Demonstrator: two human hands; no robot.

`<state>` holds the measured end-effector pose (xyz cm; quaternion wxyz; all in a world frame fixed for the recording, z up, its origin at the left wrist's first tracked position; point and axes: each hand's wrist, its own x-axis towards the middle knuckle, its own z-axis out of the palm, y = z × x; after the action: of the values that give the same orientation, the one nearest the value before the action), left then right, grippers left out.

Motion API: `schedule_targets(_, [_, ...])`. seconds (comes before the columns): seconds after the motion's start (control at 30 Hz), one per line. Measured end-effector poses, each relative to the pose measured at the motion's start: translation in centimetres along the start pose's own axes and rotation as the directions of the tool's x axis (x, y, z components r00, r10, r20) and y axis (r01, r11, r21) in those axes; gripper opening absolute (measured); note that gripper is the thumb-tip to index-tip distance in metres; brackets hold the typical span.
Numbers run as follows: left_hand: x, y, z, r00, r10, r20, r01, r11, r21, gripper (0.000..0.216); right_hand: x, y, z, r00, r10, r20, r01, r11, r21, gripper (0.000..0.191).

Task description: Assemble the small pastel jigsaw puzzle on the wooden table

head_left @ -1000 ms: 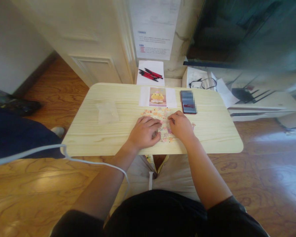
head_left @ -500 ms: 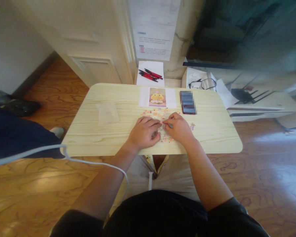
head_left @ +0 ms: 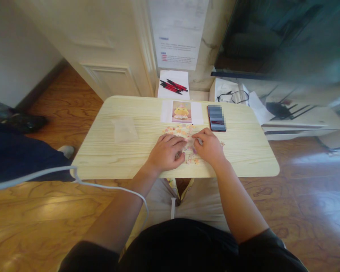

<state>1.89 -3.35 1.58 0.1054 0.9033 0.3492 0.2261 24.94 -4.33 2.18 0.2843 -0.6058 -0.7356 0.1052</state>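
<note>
Both hands rested low over the desk [head_left: 252, 158], a narrow gap between them. Small, loose, colourful pieces [head_left: 178, 130] lay in that gap, spread out beyond the fingertips and also ran down between the two thumbs toward the near edge. The left hand [head_left: 167, 153] was laid palm down, its fingers slightly bent and reaching in over the pieces; whether it gripped any of them could not be told. The right hand [head_left: 209, 146] was curled, forefinger extended toward the left hand's fingertips and thumb tucked beneath; whether a piece was pinched there was too small to tell. A few more pieces showed just beyond the right hand's outer side.

Straight ahead of the hands lay a white sheet [head_left: 166, 111] with a printed picture [head_left: 181, 112] of a yellow figure. A phone [head_left: 216, 119] lay ahead of the right hand, near its knuckles. Off to the left of the left hand, well apart from it, was a translucent packet [head_left: 125, 130]. Farther ahead, past the sheet, red and black pens [head_left: 173, 86] sat on a white surface. A pale cable [head_left: 110, 186] ran across the left forearm, behind the left hand.
</note>
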Motion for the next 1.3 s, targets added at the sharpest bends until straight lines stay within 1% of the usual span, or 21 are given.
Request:
schedule_targets(0.07, [0.0,0.0,0.0,1.0,-0.002,-0.011,0.002,1.0,0.007,0.041,0.1,0.5,-0.2,0.997,0.071,-0.039,-0.071,0.997,-0.019,0.027])
schedule_targets(0.17, [0.0,-0.1,0.1,1.0,-0.002,-0.019,0.003,1.0,0.016,0.039,0.2,1.2,-0.3,0.992,0.119,-0.034,-0.121,0.991,-0.051,0.028])
schedule_targets(0.33, [-0.1,-0.2,0.2,1.0,-0.001,-0.007,0.001,1.0,0.01,0.036,0.1,1.1,-0.4,0.99,0.139,0.009,-0.138,0.987,-0.087,0.025])
schedule_targets(0.53, [0.0,-0.1,0.3,1.0,-0.002,-0.003,0.002,1.0,-0.006,0.039,-0.1,0.5,-0.4,0.985,0.166,0.054,-0.16,0.983,-0.092,0.02])
schedule_targets(0.7, [0.0,-0.3,0.3,1.0,0.021,0.022,-0.02,1.0,-0.023,0.043,0.0,0.7,-0.3,0.985,0.165,0.059,-0.159,0.983,-0.093,0.018])
schedule_targets(0.87, [0.1,-0.2,0.2,0.999,0.037,0.022,-0.036,0.999,-0.022,0.043,0.1,0.8,-0.3,0.984,0.168,0.067,-0.162,0.983,-0.089,0.017])
schedule_targets(1.17, [-0.1,-0.2,0.3,1.0,-0.009,-0.02,0.01,1.0,0.027,0.033,0.4,1.1,-0.3,0.985,0.164,0.055,-0.165,0.986,0.005,0.007])
schedule_targets(1.3, [-0.1,-0.2,0.3,1.0,-0.021,-0.024,0.022,0.999,0.035,0.032,0.6,0.9,-0.5,0.975,0.215,0.053,-0.218,0.973,0.076,0.008])
